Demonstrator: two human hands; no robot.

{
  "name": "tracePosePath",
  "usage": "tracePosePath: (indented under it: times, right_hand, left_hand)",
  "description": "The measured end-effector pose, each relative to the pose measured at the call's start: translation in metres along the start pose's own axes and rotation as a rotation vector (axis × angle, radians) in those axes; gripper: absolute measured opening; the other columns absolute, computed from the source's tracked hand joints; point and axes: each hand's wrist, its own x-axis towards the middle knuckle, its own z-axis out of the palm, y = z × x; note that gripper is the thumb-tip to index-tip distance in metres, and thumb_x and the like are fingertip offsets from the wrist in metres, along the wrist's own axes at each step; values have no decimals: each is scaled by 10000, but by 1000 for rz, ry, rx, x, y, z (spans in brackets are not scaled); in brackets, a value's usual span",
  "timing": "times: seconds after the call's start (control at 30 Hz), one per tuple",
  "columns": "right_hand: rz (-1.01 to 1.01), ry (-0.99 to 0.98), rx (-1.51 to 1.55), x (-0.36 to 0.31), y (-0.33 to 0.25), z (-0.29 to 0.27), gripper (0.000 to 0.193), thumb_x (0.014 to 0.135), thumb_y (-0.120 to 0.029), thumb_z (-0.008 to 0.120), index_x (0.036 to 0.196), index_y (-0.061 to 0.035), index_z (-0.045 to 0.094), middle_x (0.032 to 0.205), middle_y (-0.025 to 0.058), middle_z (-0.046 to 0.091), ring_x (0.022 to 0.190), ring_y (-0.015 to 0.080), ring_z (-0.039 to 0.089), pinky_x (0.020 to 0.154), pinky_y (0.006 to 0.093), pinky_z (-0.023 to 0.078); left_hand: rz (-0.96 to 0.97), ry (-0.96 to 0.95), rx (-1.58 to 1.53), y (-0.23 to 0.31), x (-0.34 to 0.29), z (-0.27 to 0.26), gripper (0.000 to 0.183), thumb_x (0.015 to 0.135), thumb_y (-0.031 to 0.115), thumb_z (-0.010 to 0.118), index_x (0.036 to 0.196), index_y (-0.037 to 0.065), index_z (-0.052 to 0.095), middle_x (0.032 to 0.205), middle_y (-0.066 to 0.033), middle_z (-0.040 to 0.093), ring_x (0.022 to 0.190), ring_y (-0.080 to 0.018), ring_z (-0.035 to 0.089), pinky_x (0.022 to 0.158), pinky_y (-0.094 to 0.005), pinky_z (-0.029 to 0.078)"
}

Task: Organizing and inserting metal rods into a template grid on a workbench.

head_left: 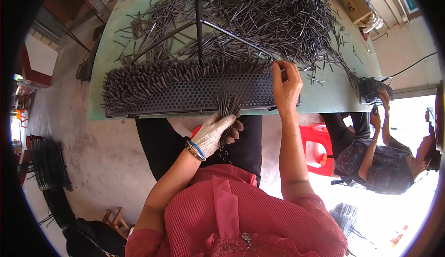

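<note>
In front of me, near the table's front edge, lies a long black perforated rack (199, 89). Thin dark rods stand upright in many of its holes, thickest at the left and along the far side, while bare holes show at the near right. My left hand (208, 135), in a whitish glove, is closed around a bundle of the same rods (229, 103), their tips over the rack's near edge. At the rack's far right corner my bare right hand (287, 85) has its thumb and fingers drawn together; whatever is between them is too small to make out.
A big heap of loose rods (273, 16) covers the far part of the green table (104, 67). A black metal frame (199, 25) rises behind the rack. On the right a co-worker (384, 159) handles another rack (371, 90), near a red stool (320, 152).
</note>
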Motion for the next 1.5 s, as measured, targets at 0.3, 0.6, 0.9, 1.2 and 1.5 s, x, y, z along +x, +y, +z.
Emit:
tracePosePath:
  times: [0.3,0.6,0.9,1.2,1.5]
  right_hand:
    - [-250,-37,-203,-3,2,12,83,850,-107,691,891,-36,683,859,95,627,672,303,627,611,379,503]
    - [-138,-60,-268,-12,-19,13,127,829,-157,728,856,-44,676,824,91,645,650,293,627,587,378,496]
    - [383,-627,237,-60,-48,22,299,868,-246,741,929,45,715,763,96,674,672,111,580,585,282,450]
    - [531,-548,591,-53,-65,39,223,929,-150,663,1043,41,671,864,58,707,784,90,620,697,230,483]
    - [339,-263,567,-27,-76,68,209,937,-106,647,1074,51,657,899,81,709,784,100,639,695,231,505]
  left_hand:
    - [-3,2,-23,-2,-2,-2,250,991,205,539,1178,41,558,907,-98,650,694,-130,620,550,-229,490]
    - [29,28,-25,-3,-6,-9,249,993,209,539,1172,37,553,907,-94,654,687,-122,635,537,-217,495]
    - [163,-9,41,8,-23,-16,230,988,241,544,1111,47,536,900,-73,647,675,-100,609,557,-221,490]
    - [149,-28,137,9,-37,-41,291,987,266,545,1175,46,529,941,-69,649,674,-82,601,551,-204,490]
    - [179,25,66,21,-45,-46,290,991,253,531,1183,36,549,920,-66,647,671,-78,593,546,-206,468]
